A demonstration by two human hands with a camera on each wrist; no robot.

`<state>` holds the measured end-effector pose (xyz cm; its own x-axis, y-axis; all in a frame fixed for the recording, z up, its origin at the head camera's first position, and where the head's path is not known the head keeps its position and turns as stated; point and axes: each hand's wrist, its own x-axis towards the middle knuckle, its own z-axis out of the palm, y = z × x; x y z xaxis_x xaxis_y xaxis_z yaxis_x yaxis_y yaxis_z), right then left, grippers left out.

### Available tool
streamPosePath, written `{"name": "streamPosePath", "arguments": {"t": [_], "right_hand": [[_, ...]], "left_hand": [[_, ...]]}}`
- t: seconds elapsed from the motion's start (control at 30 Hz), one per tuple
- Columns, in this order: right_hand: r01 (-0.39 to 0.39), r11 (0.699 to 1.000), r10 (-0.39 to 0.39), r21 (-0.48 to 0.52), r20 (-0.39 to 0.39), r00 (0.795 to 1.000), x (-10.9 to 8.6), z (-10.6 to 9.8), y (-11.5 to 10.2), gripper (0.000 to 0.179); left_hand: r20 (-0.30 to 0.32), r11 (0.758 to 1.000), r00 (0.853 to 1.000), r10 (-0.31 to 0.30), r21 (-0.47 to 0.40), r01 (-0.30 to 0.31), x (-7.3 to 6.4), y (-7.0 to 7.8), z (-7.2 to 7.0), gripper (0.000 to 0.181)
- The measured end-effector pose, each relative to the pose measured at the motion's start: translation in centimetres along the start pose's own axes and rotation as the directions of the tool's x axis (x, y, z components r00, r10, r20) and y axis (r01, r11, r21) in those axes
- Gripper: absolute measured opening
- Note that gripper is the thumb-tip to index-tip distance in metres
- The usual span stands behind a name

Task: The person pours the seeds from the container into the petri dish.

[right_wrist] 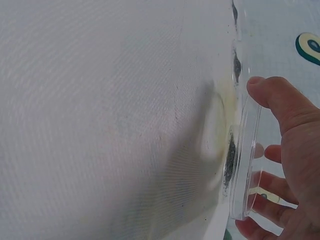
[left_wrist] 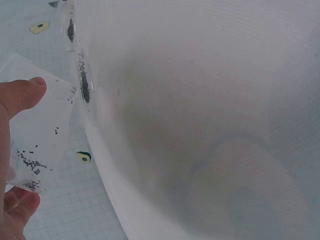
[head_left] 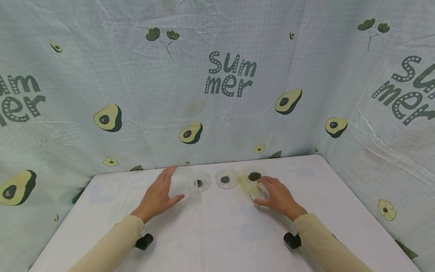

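My left hand (head_left: 158,196) holds a clear, thin sheet-like piece, apparently a plastic bag (left_wrist: 45,107), by its edges between thumb and fingers. Small dark grains cling inside it, mostly toward the lower end in the left wrist view. It hangs beside the left petri dish (head_left: 206,184), which has a little pile of dark grains. In my right hand (head_left: 280,196) is a clear round petri dish lid (right_wrist: 246,160), gripped at the rim by thumb and fingertips. The lid is tilted, close to the right petri dish (head_left: 249,172) with its larger dark pile.
A middle petri dish (head_left: 234,182) with dark grains stands between the other two. All are near the back edge of the white table (head_left: 217,230). A printed curtain (head_left: 153,94) hangs behind. Yellowish stains mark the cloth by the right dish.
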<state>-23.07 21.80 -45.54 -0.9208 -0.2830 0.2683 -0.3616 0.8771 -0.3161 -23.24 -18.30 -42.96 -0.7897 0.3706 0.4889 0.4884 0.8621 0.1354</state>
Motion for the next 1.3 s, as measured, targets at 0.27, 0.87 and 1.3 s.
{"name": "streamPosePath", "arguments": {"t": [0.27,0.87,1.3], "right_hand": [[0.005,1.0,-0.005,-0.002,-0.043,0.999,0.3,0.3,0.2,0.062],[-0.017,1.0,0.018,0.005,-0.104,0.994,1.2,1.1,0.4,0.063],[-0.046,0.999,0.046,0.008,-0.108,0.993,2.3,1.3,0.0,0.066]], "left_hand": [[0.035,0.995,0.996,-0.077,-0.063,0.079,-1.0,-0.6,0.2,0.101],[0.174,0.926,0.935,-0.31,-0.169,0.338,-1.9,-1.8,1.2,0.102],[0.244,0.88,0.904,-0.352,-0.243,0.408,-2.1,-3.0,1.4,0.101]]}}
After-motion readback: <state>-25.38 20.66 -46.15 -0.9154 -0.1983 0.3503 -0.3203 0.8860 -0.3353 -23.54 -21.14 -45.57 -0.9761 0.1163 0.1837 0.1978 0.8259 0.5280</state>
